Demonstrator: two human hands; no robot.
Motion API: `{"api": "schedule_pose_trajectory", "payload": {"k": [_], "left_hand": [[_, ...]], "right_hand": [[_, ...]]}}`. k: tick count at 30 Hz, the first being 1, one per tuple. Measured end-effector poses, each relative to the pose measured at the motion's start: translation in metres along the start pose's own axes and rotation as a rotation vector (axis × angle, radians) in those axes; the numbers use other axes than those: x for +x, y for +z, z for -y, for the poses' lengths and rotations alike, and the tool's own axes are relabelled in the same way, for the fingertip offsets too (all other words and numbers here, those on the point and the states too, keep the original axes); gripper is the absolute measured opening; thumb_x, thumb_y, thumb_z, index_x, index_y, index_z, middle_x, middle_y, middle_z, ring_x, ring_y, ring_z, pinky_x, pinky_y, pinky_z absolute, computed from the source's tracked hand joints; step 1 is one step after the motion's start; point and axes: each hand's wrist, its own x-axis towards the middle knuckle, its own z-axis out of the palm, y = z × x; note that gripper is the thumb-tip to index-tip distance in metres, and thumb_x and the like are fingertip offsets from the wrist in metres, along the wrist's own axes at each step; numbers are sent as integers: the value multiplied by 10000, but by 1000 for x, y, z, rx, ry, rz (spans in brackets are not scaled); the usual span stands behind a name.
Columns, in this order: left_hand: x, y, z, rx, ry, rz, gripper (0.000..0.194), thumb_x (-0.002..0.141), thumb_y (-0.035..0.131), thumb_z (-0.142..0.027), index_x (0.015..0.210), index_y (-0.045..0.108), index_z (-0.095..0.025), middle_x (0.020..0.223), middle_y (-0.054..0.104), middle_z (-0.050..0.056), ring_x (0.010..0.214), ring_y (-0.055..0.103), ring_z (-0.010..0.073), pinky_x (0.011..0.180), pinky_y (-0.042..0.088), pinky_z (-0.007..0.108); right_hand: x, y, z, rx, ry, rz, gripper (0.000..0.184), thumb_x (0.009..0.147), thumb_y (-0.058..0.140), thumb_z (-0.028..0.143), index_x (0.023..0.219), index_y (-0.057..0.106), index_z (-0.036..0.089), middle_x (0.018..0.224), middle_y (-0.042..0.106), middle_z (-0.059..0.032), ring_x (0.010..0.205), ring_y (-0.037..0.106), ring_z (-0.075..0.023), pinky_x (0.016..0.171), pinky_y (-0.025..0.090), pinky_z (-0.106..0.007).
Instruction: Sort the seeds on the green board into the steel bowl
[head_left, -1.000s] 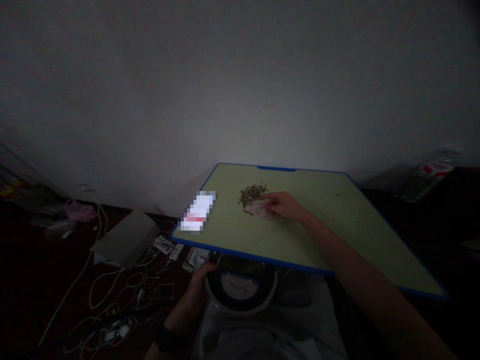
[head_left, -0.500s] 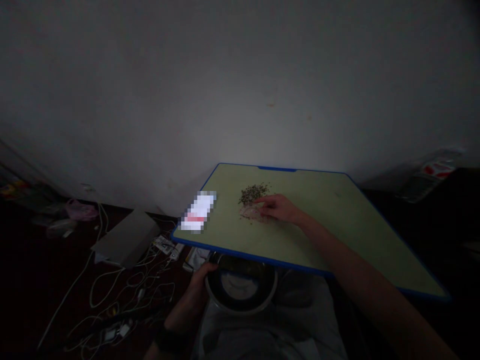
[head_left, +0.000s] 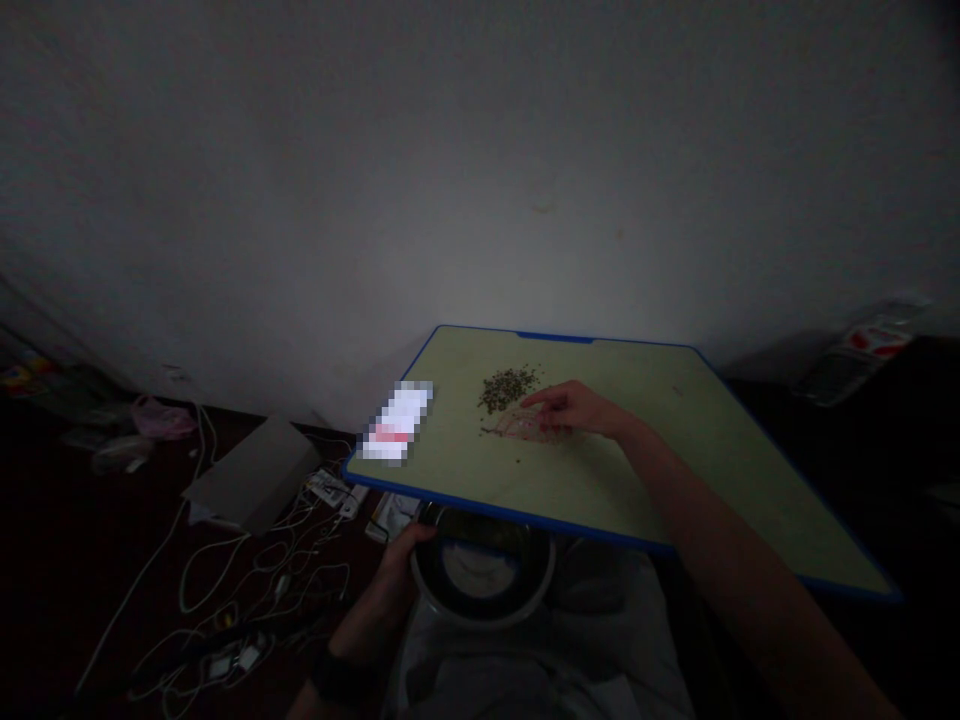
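My right hand (head_left: pixel 574 408) rests over the green tabletop (head_left: pixel 630 480), its index finger stretched out and the other fingers closed on a thin, clear plastic bag (head_left: pixel 517 425) with reddish marks. Just beyond the bag lies a loose pile of small dark seed-like bits (head_left: pixel 504 387); their exact kind is too small to tell. Below the table's near edge, my left hand (head_left: pixel 401 560) grips the rim of a round metal bowl (head_left: pixel 495 615) above my lap. The bowl's far side is hidden under the table.
A lit, blurred-out phone (head_left: pixel 397 425) lies on the table's left side. On the floor to the left are a grey box (head_left: pixel 259 475), tangled white cables (head_left: pixel 277 590) and a pink bag (head_left: pixel 161 418). A plastic bottle (head_left: pixel 862 350) lies at right. The wall stands behind.
My right hand moved the plastic bag left along the near side of the pile, then back right. A few bits shifted toward the near edge. My left hand and the bowl stayed put.
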Motion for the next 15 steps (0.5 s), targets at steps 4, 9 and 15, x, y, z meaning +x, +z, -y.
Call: {"api": "schedule_pose_trajectory", "payload": {"k": [4, 9, 15], "left_hand": [[-5, 8, -4, -21, -13, 15, 125, 633, 641, -244, 627, 689, -129, 575, 700, 37, 547, 613, 176, 591, 453, 283], [-5, 8, -3, 7, -23, -9, 121, 615, 646, -246, 580, 675, -134, 543, 688, 33, 535, 604, 177, 570, 443, 285], [-6, 8, -3, 6, 9, -9, 138, 621, 645, -253, 534, 654, -147, 502, 660, 7, 494, 559, 144, 534, 418, 261]], "right_hand": [[-6, -12, 1, 73, 65, 84, 431, 694, 613, 299, 1093, 657, 144, 580, 618, 1, 465, 509, -88, 464, 410, -211], [-6, -16, -5, 83, 129, 76, 443, 683, 626, 290, 1098, 653, 138, 558, 604, 6, 459, 500, -85, 438, 386, -198], [-6, -15, -6, 137, 141, 80, 443, 674, 637, 290, 1090, 657, 140, 573, 608, 6, 473, 500, -86, 434, 367, -195]]}}
